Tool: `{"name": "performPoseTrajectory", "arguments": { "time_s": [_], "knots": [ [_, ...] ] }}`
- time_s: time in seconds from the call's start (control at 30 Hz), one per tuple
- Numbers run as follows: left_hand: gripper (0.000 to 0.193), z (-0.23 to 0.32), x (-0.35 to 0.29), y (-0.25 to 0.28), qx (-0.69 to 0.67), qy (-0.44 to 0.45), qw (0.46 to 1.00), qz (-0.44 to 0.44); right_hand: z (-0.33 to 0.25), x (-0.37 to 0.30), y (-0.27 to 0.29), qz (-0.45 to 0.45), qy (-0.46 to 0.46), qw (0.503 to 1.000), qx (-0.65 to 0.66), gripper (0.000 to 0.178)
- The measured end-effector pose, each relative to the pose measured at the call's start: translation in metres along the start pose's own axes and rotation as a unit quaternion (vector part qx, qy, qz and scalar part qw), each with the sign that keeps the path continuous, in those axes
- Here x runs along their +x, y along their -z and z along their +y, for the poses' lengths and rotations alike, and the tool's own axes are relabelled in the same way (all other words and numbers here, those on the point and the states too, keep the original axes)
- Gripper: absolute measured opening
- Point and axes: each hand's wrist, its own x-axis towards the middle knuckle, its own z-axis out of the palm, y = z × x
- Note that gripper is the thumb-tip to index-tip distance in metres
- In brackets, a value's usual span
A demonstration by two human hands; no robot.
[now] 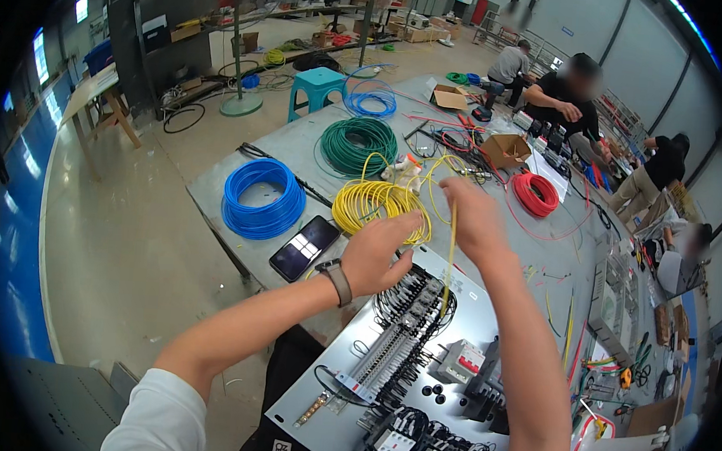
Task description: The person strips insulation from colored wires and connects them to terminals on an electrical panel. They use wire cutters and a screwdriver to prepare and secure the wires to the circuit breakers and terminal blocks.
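Note:
My right hand (473,222) is raised above the panel, its fingers closed on a yellow wire (450,260). One length of this wire hangs from the fingers toward the wiring on the metal mounting panel (475,315). My left hand (378,255), with a watch (335,280) on its wrist, is near the yellow wire coil (362,205); its thumb and fingers are apart and nothing shows between them. Below the hands, the panel carries a long terminal strip (395,347) with black wires, a breaker (462,361) and several contactors (397,444).
Around the coil lie a blue wire coil (255,196), a green wire coil (358,145), a red wire coil (535,194) and a phone (304,248). A cardboard box (506,151) stands farther back. Another person (574,98) works across the table; a fan (612,447) is at lower right.

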Motion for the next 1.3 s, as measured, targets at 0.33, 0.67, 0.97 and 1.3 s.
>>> {"name": "performPoseTrajectory", "arguments": {
  "time_s": [0.33, 0.67, 0.97, 1.3],
  "knots": [
    [0.043, -0.076, 0.052, -0.04, 0.263, -0.065, 0.887, -0.374, -0.003, 0.032, 0.01, -0.009, -0.018, 0.998, -0.054, 0.021],
    [0.039, -0.156, -0.024, 0.018, 0.277, -0.036, 0.935, -0.217, 0.039, 0.049, 0.054, 0.047, -0.115, 0.991, 0.041, 0.034],
    [0.039, -0.124, 0.017, 0.065, 0.18, -0.005, 0.971, -0.156, -0.006, 0.04, 0.201, 0.133, -0.235, 0.855, 0.443, 0.032],
    [0.039, -0.095, 0.001, 0.113, -0.047, 0.051, 0.985, -0.159, -0.071, 0.016, 0.2, 0.104, -0.173, 0.723, 0.661, 0.032]
  ]
}}
